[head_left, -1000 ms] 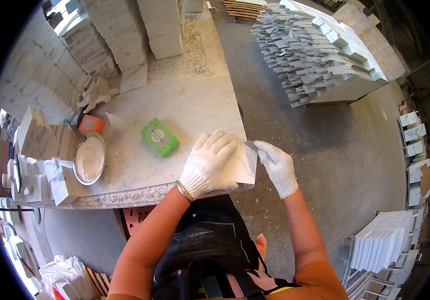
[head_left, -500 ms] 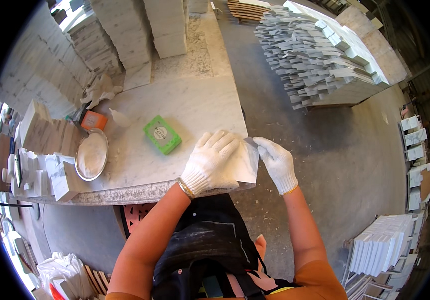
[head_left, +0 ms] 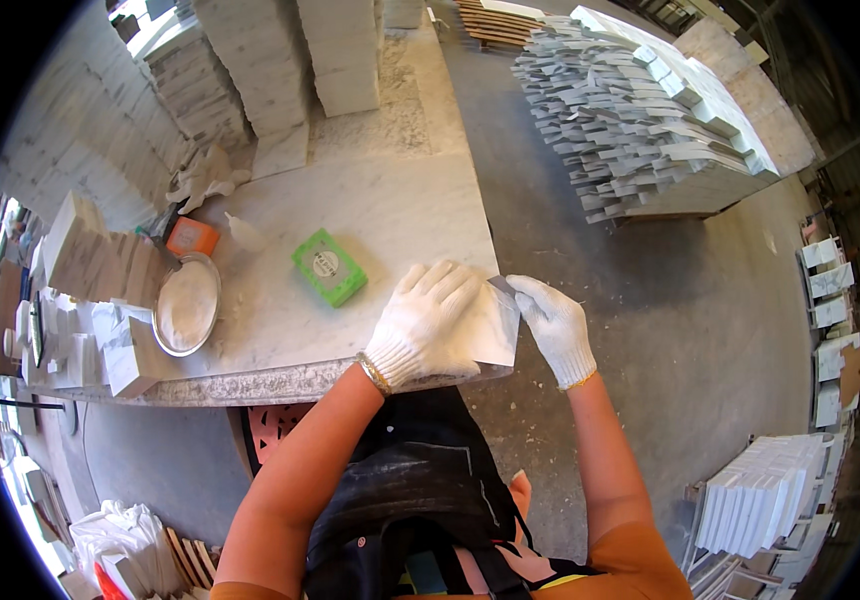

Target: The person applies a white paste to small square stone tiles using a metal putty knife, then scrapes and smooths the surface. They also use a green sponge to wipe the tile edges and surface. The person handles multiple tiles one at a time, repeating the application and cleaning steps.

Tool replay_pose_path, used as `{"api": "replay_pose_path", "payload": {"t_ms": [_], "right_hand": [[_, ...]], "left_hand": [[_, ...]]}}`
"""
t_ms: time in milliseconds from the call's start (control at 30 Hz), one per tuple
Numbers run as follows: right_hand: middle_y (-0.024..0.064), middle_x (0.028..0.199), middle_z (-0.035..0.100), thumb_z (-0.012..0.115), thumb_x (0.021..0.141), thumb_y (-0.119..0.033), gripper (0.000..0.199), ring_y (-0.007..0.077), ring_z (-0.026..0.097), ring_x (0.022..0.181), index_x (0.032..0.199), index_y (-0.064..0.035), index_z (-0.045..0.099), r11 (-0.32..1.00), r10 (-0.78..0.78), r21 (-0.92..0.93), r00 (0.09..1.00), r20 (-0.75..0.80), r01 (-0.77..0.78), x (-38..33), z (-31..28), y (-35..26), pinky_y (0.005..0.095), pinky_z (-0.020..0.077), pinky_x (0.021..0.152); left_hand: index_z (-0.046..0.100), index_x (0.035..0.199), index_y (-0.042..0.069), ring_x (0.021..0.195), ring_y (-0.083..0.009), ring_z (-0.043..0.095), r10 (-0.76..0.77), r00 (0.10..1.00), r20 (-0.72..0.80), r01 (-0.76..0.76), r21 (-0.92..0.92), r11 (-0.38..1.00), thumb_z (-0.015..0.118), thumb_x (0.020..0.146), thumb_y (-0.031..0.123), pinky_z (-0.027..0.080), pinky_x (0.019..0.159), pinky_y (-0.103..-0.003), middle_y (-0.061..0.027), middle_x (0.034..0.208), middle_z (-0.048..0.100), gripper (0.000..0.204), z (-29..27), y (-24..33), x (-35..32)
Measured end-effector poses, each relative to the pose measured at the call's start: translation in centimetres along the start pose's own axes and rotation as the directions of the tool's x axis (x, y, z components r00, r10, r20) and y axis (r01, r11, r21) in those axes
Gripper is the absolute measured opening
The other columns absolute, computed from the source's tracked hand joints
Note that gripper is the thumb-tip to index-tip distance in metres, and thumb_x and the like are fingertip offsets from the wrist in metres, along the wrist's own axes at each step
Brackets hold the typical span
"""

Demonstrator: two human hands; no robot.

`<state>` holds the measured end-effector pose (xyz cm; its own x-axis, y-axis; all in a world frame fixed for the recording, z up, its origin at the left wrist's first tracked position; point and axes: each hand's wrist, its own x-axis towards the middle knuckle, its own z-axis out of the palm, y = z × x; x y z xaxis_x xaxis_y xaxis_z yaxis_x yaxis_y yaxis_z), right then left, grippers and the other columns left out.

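Note:
My left hand (head_left: 428, 318), in a white knit glove, lies flat with fingers stretched over a white marble tile (head_left: 496, 332) at the right end of the worktable. Most of the tile is hidden under that palm. My gloved right hand (head_left: 552, 325) is just past the table's right edge. Its thumb and fingers pinch a small, thin, dark grey sheet (head_left: 501, 286) against the tile's right edge; I cannot tell the sheet's material. To the left of my hands lies a green box (head_left: 329, 267) with a round pale label.
On the table (head_left: 280, 340) stand a metal bowl of pale powder (head_left: 188, 308), an orange box (head_left: 192, 236) and a crumpled cloth (head_left: 208, 180). Tall marble tile stacks (head_left: 250, 70) line its far left. Beyond the floor gap is a large pile of stone strips (head_left: 620, 120); white slabs (head_left: 762, 490) stand lower right.
The view has shifted slightly, so the table things appear a little further right. Both hands keep nearly the same place and grip.

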<state>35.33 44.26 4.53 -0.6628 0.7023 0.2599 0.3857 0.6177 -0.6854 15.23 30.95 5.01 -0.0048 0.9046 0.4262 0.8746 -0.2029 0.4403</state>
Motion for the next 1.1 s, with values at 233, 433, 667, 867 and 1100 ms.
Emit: {"api": "replay_pose_path", "payload": {"t_ms": [233, 433, 667, 867, 1100], "right_hand": [[0.0094, 0.110, 0.076, 0.068, 0.094, -0.011, 0.025, 0.0278, 0.074, 0.095, 0.118, -0.0159, 0.074, 0.996, -0.088, -0.013, 0.995, 0.051, 0.089, -2.1, 0.2, -0.4, 0.0338, 0.0594, 0.080], [0.0113, 0.112, 0.076, 0.067, 0.095, -0.010, 0.025, 0.0266, 0.074, 0.099, 0.119, -0.0118, 0.073, 0.999, -0.049, -0.006, 0.998, 0.041, 0.049, -0.6, -0.1, -0.4, 0.0329, 0.0586, 0.085], [0.0093, 0.098, 0.075, 0.064, 0.095, -0.013, 0.026, 0.0286, 0.072, 0.086, 0.117, -0.0191, 0.076, 0.990, -0.106, -0.081, 0.991, 0.082, 0.112, -0.4, 0.3, 0.1, 0.0347, 0.0579, 0.075], [0.0093, 0.095, 0.074, 0.064, 0.093, -0.011, 0.030, 0.0254, 0.071, 0.079, 0.120, -0.0190, 0.075, 0.991, -0.132, 0.022, 0.945, 0.298, 0.131, -2.5, -1.4, -1.0, 0.0341, 0.0569, 0.072], [0.0090, 0.105, 0.077, 0.066, 0.096, -0.008, 0.024, 0.0134, 0.065, 0.073, 0.120, -0.0076, 0.074, 0.949, 0.220, 0.195, 0.965, 0.145, -0.246, -0.9, -2.6, -0.5, 0.0276, 0.0550, 0.070]], "left_hand": [[0.055, 0.133, 0.003, 0.133, -0.0339, 0.051, -0.010, 1.000, 0.017, 0.009, 0.032, 0.999, 0.091, 0.050, 0.043, 0.040, 0.109, -0.048, -0.0161, 0.135, 0.059, 0.099, -0.2, 0.0, -0.3], [0.052, 0.138, 0.004, 0.134, -0.0337, 0.051, -0.033, 0.999, 0.014, 0.033, 0.023, 0.999, 0.091, 0.052, 0.043, 0.040, 0.109, -0.047, -0.0163, 0.135, 0.059, 0.103, 0.0, 0.0, -0.4], [0.052, 0.138, 0.005, 0.131, -0.0330, 0.053, -0.024, 1.000, 0.019, 0.024, 0.014, 1.000, 0.091, 0.051, 0.040, 0.041, 0.108, -0.047, -0.0145, 0.134, 0.060, 0.102, -0.3, 0.4, 0.1], [0.052, 0.137, 0.003, 0.131, -0.0330, 0.053, -0.037, 0.999, 0.021, 0.037, 0.009, 0.999, 0.091, 0.050, 0.040, 0.041, 0.108, -0.047, -0.0149, 0.135, 0.059, 0.103, -0.2, 0.1, -0.3], [0.048, 0.143, 0.001, 0.135, -0.0347, 0.050, -0.023, 0.999, 0.036, 0.022, 0.036, 0.999, 0.092, 0.051, 0.045, 0.039, 0.111, -0.048, -0.0169, 0.140, 0.057, 0.111, 0.1, -0.3, -0.6]]}}
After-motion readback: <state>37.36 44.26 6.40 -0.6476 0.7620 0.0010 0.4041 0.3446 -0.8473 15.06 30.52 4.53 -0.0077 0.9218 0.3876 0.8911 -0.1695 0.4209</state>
